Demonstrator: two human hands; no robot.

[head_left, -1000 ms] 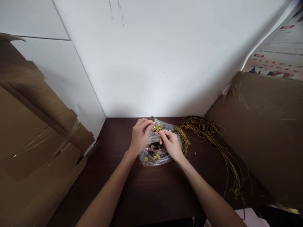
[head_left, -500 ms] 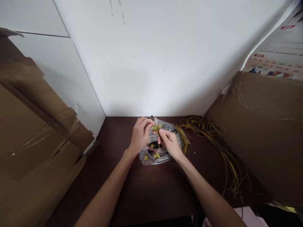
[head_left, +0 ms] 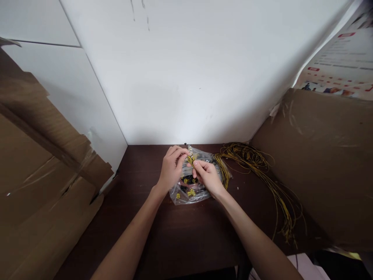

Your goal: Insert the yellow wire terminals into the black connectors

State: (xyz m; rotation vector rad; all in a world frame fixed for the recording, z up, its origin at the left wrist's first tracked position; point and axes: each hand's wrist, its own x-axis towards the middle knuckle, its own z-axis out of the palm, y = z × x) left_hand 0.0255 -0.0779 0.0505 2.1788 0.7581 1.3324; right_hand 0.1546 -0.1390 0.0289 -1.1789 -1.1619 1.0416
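Note:
My left hand point(head_left: 169, 170) and my right hand point(head_left: 208, 178) meet over a clear plastic bag point(head_left: 186, 193) on the dark wooden table point(head_left: 180, 233). Both hands pinch the ends of a bundle of thin yellow wires point(head_left: 191, 160), fingers closed round them. The bundle trails right from my right hand into a long loose heap of yellow wires point(head_left: 256, 163) on the table. The bag holds several small yellow and black parts. Part of it is hidden under my hands.
A white wall point(head_left: 189, 77) closes the back of the table. Torn brown cardboard point(head_left: 37, 175) leans at the left and a cardboard sheet point(head_left: 317, 155) stands at the right, with a printed poster point(head_left: 340, 66) above it. The wire heap runs along the right side toward the table's front.
My hands have stayed pinched on the wire ends, with only small finger movement. The whole view has drifted slightly left.

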